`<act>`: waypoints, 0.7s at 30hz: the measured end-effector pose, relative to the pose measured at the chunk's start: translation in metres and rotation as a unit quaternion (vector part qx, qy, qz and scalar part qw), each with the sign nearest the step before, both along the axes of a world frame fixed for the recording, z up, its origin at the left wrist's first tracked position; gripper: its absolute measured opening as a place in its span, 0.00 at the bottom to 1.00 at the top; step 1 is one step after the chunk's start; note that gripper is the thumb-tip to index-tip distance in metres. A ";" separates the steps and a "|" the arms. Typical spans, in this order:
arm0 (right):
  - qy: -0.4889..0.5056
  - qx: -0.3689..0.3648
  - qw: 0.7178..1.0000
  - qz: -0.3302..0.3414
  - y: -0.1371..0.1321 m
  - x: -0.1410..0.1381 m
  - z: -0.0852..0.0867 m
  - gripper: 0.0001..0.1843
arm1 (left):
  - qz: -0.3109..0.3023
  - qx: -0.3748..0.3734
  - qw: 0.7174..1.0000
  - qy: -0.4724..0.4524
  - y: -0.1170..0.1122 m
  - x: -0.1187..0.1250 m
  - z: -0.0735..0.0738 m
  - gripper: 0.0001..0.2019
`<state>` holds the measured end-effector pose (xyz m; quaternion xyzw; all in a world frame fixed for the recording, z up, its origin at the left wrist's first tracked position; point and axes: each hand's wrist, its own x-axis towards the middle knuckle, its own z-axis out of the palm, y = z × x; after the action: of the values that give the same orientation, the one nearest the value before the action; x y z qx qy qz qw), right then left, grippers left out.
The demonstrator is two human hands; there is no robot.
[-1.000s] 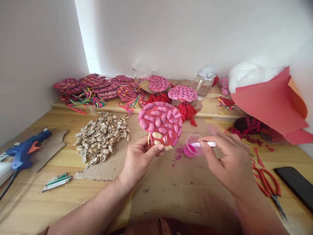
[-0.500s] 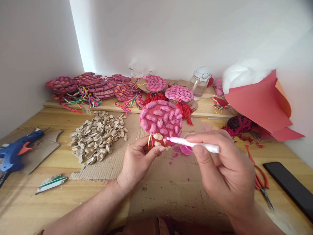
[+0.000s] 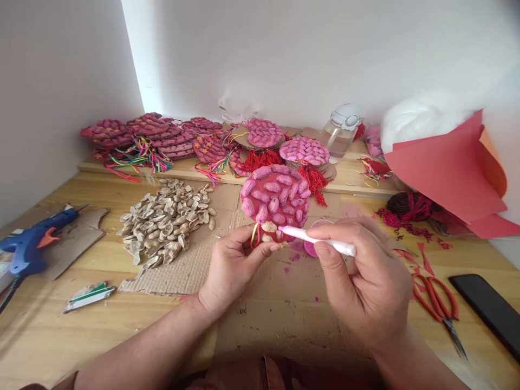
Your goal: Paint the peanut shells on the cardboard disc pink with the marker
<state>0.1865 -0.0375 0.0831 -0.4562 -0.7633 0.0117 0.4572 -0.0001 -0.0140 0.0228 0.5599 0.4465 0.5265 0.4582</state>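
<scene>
My left hand (image 3: 239, 260) pinches the lower edge of a round red disc (image 3: 266, 196) covered with peanut shells. Most of those shells are painted pink; a few near the bottom edge are bare tan. A yellow and red cord loop (image 3: 255, 236) hangs by my left fingers. In my right hand (image 3: 361, 281) is a slim white paintbrush or pen (image 3: 320, 240) with a pink tip, which meets the shells at the disc's lower edge. Partly hidden behind my right hand stands a small cup of pink paint (image 3: 311, 248).
A heap of peanut shells (image 3: 166, 222) lies on cardboard at left, beyond a blue glue gun (image 3: 36, 238). Finished shell discs (image 3: 154, 138) and a water bottle (image 3: 340, 132) line the back ledge. Red-handled scissors (image 3: 441, 303), a black phone (image 3: 487, 309) and red paper (image 3: 447, 168) are at right.
The view has shifted slightly, so the surroundings sit a little differently. My right hand has moved slightly left relative to the disc, with the tip still at its lower edge.
</scene>
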 end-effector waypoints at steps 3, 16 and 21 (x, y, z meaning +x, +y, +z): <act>-0.002 0.011 1.000 -0.008 0.001 0.003 0.000 0.09 | -0.003 -0.013 1.000 -0.001 0.000 0.000 -0.002 0.07; 0.022 -0.001 1.000 0.005 0.002 0.008 -0.001 0.10 | -0.021 -0.069 0.994 -0.078 0.002 -0.001 -0.001 0.08; 0.031 -0.016 0.999 0.024 0.000 0.007 -0.001 0.10 | -0.040 -0.103 0.986 -0.122 0.004 -0.002 -0.004 0.09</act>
<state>0.1935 -0.0375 0.0818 -0.4447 -0.7590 0.0487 0.4730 -0.0016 -0.0102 0.0188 0.4588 0.4161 0.5232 0.5853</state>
